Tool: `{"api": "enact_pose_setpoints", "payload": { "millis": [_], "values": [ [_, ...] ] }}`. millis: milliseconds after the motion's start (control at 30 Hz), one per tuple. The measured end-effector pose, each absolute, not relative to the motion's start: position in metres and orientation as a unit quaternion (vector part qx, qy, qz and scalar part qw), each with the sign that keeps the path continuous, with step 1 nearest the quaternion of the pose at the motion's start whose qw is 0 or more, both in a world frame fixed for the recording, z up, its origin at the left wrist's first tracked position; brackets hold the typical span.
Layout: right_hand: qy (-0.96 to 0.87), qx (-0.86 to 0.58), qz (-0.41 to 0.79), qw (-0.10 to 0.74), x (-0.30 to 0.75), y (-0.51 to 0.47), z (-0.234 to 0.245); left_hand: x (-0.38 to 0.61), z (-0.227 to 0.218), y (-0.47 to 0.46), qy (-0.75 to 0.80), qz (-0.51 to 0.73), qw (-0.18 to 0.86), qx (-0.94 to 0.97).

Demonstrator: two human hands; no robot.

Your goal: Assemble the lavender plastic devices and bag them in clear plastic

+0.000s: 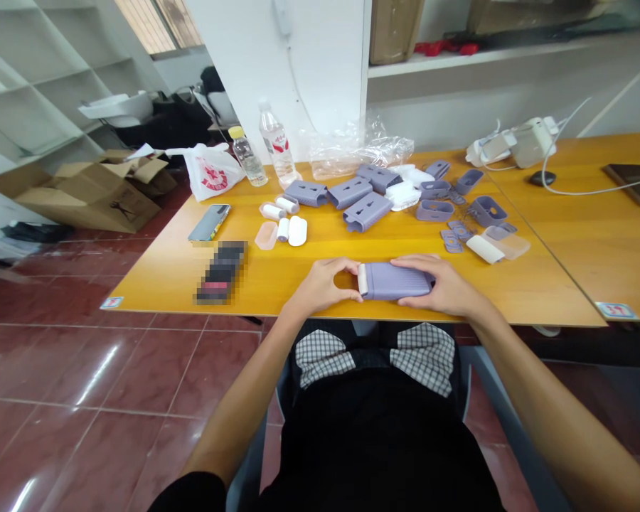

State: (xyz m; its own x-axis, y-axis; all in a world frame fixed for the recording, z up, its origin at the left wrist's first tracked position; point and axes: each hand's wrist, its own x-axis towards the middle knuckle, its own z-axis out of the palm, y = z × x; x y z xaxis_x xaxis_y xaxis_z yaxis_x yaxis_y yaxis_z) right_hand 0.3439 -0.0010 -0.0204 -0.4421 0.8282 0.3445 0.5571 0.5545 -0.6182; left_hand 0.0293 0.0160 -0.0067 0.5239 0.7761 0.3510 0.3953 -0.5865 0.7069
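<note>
Over the surface (277, 288), gripping a purple housing (397, 281) in the right hand (451, 288), pinching its white end (362, 280) in the left hand (323, 286), seemingly for steadiness.

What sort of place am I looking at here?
Probably a workroom or light assembly space: several similar purple shells lie on the wood-toned table, an open cardboard box sits on the tiled floor, and shelving stands behind it.

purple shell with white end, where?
Head view, right of centre by the table's near edge: purple shell in right hand, left hand at white end.
</note>
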Motion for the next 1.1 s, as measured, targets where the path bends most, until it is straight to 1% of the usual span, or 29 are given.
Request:
{"api": "enact_pose_setpoints", "payload": {
  "millis": [133,267,433,633,867,1100],
  "values": [
    [-0.813,-0.433,0.221,0.321,0.345,-0.001,-0.02,0.027,-0.007,0.018,0.32,0.33,0.279,0.843],
    [-0.812,-0.433,0.238,0.311,0.346,-0.001,-0.018,0.028,-0.009,0.017,0.29,0.316,0.231,0.873],
    [-0.812,-0.431,0.249,0.304,0.347,-0.002,-0.015,0.03,-0.013,0.017,0.244,0.31,0.197,0.898],
    [-0.813,-0.433,0.249,0.301,0.347,-0.002,-0.016,0.028,-0.023,0.017,0.216,0.33,0.15,0.907],
    [-0.8,-0.431,0.292,0.298,0.35,-0.001,-0.007,0.032,-0.03,0.017,0.202,0.411,0.077,0.886],
    [-0.799,-0.42,0.309,0.299,0.352,-0.002,-0.003,0.038,-0.025,0.011,0.178,0.419,0.04,0.89]
  ]
}}
